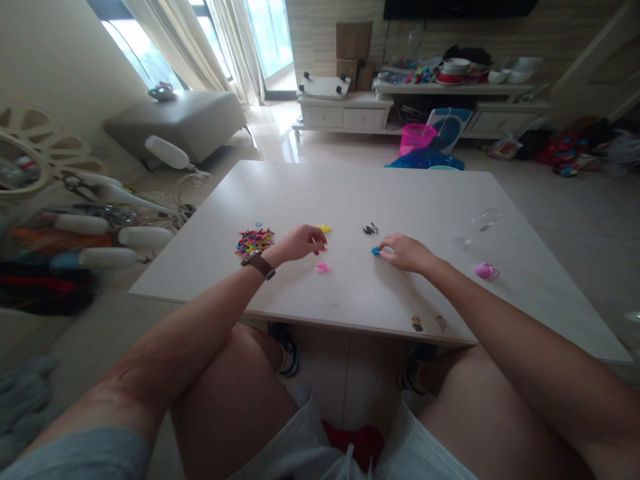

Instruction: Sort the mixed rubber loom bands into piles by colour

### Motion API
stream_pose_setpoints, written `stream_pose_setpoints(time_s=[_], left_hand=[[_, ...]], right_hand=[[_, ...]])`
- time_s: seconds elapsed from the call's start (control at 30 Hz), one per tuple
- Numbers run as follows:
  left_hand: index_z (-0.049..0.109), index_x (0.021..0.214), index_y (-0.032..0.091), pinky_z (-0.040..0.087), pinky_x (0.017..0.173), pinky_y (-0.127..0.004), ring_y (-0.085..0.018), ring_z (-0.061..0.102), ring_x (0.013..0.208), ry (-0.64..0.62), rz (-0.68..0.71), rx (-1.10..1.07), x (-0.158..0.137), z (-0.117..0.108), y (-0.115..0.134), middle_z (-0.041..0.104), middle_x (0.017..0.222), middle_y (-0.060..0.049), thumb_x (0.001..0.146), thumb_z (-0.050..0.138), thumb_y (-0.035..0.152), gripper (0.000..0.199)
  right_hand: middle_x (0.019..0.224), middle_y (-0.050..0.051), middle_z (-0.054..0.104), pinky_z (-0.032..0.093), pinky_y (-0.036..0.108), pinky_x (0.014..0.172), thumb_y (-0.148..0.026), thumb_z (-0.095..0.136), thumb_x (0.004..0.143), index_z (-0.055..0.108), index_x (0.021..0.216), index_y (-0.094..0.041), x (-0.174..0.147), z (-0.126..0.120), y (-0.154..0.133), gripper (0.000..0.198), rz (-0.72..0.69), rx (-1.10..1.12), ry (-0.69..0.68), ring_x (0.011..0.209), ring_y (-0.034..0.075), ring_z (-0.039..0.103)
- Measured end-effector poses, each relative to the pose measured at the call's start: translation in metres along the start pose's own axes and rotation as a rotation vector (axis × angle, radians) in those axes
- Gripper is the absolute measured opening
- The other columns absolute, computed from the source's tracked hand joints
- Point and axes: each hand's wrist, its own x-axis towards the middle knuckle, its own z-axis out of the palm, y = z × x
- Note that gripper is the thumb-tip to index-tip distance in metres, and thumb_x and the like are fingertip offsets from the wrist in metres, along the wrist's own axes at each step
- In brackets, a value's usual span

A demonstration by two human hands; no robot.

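My left hand (301, 244), with a brown watch on the wrist, hovers with curled fingers at a few small red pieces (324, 249); whatever its fingertips hold is too small to make out. Just beyond it lies a little yellow pile (325, 228), and nearer me a pink pile (323, 267). Thumb and forefinger of my right hand (403, 253) close on the edge of a small blue pile (375, 251). Behind that is a group of black pieces (371, 229). Left of my left hand spreads a mixed, multicoloured heap (254, 243) of similar small pieces, their kind unclear.
On the white table (310, 190) are a clear plastic container (475, 228), a purple round item (485, 271), a yellow-and-blue cartoon figure (417, 324) and a small metallic piece (441, 324). A pink basket (416, 139) stands beyond the far edge; a white lamp (167, 152) is at left.
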Motion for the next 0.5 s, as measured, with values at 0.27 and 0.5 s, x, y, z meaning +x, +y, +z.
stream_pose_setpoints(time_s=[0.27, 0.5], left_hand=[[0.073, 0.088, 0.013, 0.049, 0.058, -0.023, -0.017, 0.071, 0.068, 0.222, -0.098, 0.034, -0.009, -0.044, -0.014, 0.075, 0.077, -0.007, 0.077, 0.066, 0.023, 0.016], [0.074, 0.086, 0.013, 0.044, 0.049, -0.021, -0.017, 0.069, 0.064, 0.538, -0.384, -0.017, -0.032, -0.085, -0.062, 0.074, 0.076, -0.008, 0.067, 0.071, 0.029, 0.026]], right_hand=[[0.119, 0.009, 0.072, 0.046, 0.033, 0.097, -0.036, 0.053, 0.093, 0.074, 0.102, -0.021, -0.002, -0.009, 0.006, 0.027, 0.035, -0.004, 0.034, 0.113, 0.025, 0.063], [0.123, 0.009, 0.072, 0.048, 0.035, 0.095, -0.039, 0.051, 0.091, 0.075, 0.105, -0.023, -0.002, -0.012, 0.007, 0.032, 0.141, -0.048, -0.016, 0.112, 0.027, 0.065]])
